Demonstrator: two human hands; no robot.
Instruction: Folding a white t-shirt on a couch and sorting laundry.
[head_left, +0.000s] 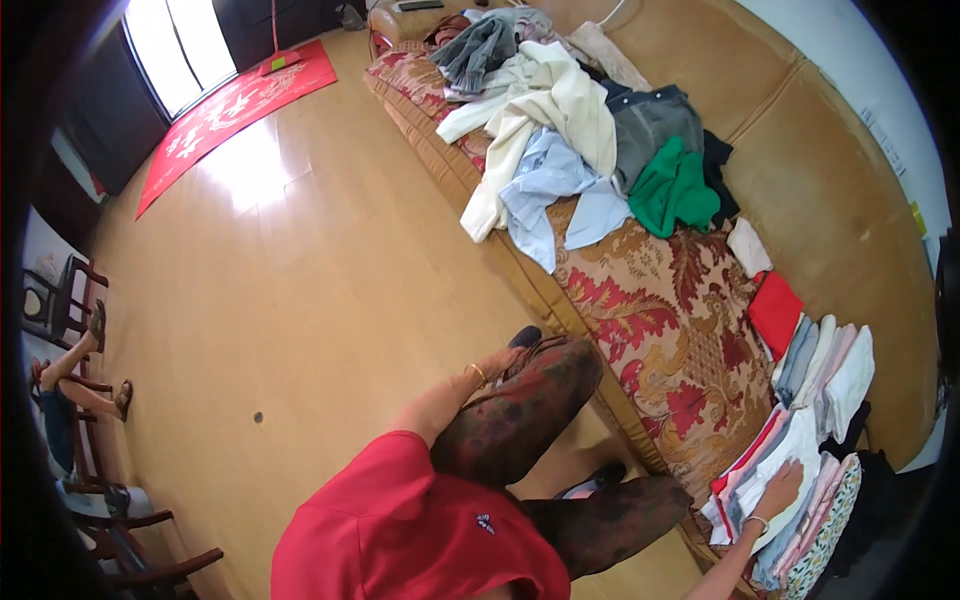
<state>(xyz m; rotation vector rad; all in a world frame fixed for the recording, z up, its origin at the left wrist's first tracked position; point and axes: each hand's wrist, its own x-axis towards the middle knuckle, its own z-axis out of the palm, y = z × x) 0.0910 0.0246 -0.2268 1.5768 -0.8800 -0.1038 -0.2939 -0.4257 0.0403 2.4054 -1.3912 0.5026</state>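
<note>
My left hand, with a gold-coloured bangle at the wrist, rests at my bent left leg in dark patterned trousers; its fingers are partly hidden. My right hand lies flat on a white folded garment at the lower right. Around it stand folded red, pink, grey and light blue garments, leaning close together, with a floral piece at the outer side. Just beyond is another row of folded clothes, and a folded red cloth beside it.
On the patterned sofa cover lies a loose heap with a cream garment, a light blue shirt and a green garment. A red mat lies by the door. Another person's legs and wooden chairs are at the left.
</note>
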